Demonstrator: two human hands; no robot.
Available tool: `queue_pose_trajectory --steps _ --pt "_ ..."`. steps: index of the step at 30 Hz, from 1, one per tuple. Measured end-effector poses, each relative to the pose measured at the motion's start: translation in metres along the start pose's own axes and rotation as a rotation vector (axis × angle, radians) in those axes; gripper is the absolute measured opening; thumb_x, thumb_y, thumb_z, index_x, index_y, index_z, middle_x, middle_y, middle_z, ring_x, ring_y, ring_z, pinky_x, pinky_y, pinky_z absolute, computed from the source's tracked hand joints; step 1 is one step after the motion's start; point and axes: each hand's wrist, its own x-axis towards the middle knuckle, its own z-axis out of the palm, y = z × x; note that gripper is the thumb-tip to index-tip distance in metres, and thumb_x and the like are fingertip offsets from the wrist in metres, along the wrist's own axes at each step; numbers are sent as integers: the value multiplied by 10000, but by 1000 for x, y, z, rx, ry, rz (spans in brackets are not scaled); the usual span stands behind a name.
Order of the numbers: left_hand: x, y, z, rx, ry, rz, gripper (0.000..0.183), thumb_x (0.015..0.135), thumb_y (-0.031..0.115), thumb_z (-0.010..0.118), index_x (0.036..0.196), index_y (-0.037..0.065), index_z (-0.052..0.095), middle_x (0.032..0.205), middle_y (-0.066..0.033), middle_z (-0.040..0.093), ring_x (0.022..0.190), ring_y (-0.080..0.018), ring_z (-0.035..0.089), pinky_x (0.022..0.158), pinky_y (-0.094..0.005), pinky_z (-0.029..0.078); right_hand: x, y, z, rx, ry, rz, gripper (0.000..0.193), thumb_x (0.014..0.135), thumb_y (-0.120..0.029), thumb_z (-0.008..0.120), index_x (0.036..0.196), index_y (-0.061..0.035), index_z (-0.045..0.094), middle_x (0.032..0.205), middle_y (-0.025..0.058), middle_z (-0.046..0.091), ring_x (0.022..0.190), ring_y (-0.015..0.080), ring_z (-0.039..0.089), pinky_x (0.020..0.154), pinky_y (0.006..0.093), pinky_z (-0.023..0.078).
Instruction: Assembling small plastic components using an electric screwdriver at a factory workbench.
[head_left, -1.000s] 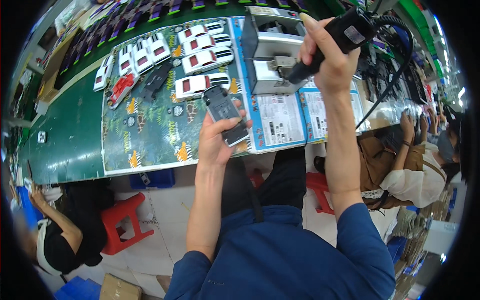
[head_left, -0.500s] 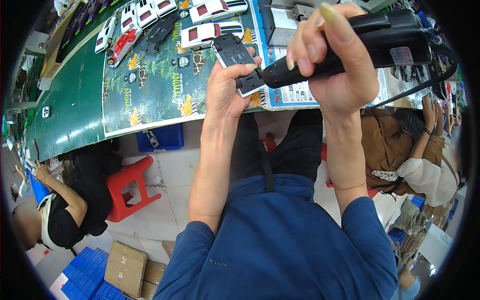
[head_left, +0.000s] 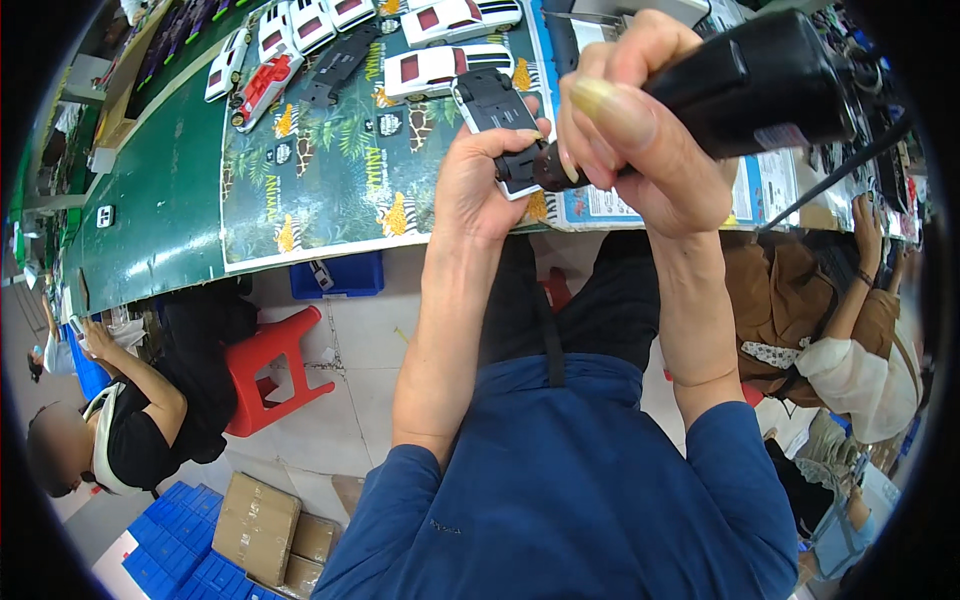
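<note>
My left hand point(head_left: 470, 185) grips a white toy car point(head_left: 492, 105) turned underside up, its black base facing me. In my right hand point(head_left: 650, 140) is a corded black electric screwdriver point(head_left: 750, 85), lying level with its nose pointing left. That nose meets the near end of the car's base, beside my left thumb; the fingers of my right hand partly cover it, and the bit is hidden. Just beyond the held car rest a white toy car point(head_left: 425, 72) and another white car with black stripes point(head_left: 460, 20).
Further left on the patterned mat point(head_left: 330, 200) lie a black car base point(head_left: 340, 65), a red car part point(head_left: 265, 90) and several white cars. The screwdriver's cord point(head_left: 840, 170) runs right. A red stool point(head_left: 275, 370) and blue bin point(head_left: 340, 275) are below; people sit on both sides.
The screwdriver has moved left and its nose now meets the near end of the car's base. The whole view has shifted slightly, so the table appears further right and lower.
</note>
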Motion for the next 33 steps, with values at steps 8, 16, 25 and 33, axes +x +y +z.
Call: queue_pose_trajectory --steps 8,16,25,33 --pt "12 -33 -9 -30 -112 6 240 695 -48 623 925 23 626 846 -65 633 784 -197 638 756 -343 523 -23 15 -15 173 -22 -116 189 927 -171 562 862 -80 410 634 0 415 472 75 375 444 207 326" --pt "-34 10 23 734 -51 513 408 855 355 733 1070 44 579 855 -28 607 752 -137 599 702 -294 496 -25 -12 -22 95 -95 -145 315 934 -354 626 911 -98 443 664 9 428 522 93 402 519 234 366" --pt "-44 89 -31 2295 -399 1306 925 500 739 704 1123 66 578 969 -80 565 936 -245 563 767 -376 428 -31 -24 -33 121 -111 -154 310 929 -332 642 902 -93 448 658 18 431 515 97 414 489 217 373" --pt "-142 227 -78 2715 253 1019 1051 565 678 750 1376 76 458 1441 -155 405 1339 -319 397 1125 -580 188 -24 -14 -41 186 -61 -178 303 892 -313 668 920 -79 478 664 19 452 506 107 419 517 252 368"
